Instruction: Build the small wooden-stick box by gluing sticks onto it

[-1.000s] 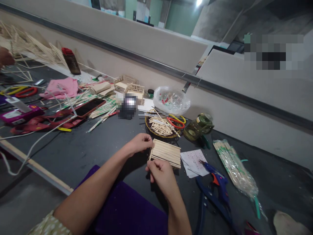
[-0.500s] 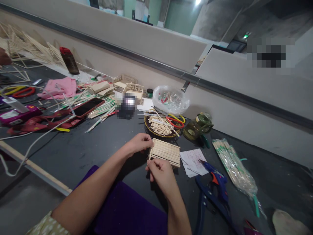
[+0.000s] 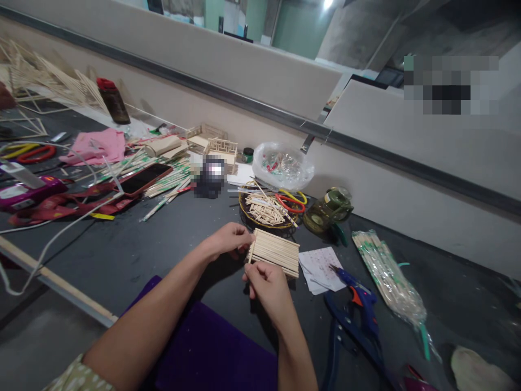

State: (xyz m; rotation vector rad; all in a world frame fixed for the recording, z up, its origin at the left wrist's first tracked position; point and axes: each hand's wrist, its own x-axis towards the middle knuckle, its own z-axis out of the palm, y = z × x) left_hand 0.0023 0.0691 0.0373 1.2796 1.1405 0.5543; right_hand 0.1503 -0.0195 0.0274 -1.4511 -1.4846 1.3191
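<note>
A flat panel of wooden sticks point(image 3: 275, 253) laid side by side lies on the dark table point(image 3: 154, 239). My left hand point(image 3: 229, 239) is closed at the panel's left edge, its fingers pinching a single thin stick point(image 3: 251, 253) that stands along that edge. My right hand point(image 3: 266, 286) is closed at the panel's near left corner, fingertips pressing on the same edge. Both forearms reach in from the lower left.
Behind the panel sit a round tray of short sticks point(image 3: 266, 209), a plastic bag point(image 3: 284, 165) and a green glass jar point(image 3: 329, 209). To the right lie a paper slip point(image 3: 321, 269), a blue glue gun point(image 3: 357, 296) and a bagged bundle of sticks point(image 3: 388, 277). A phone point(image 3: 145, 178), a pink cloth point(image 3: 95, 147) and cables crowd the left.
The view has drifted slightly; both hands stay at the panel's left edge with the stick held against it.
</note>
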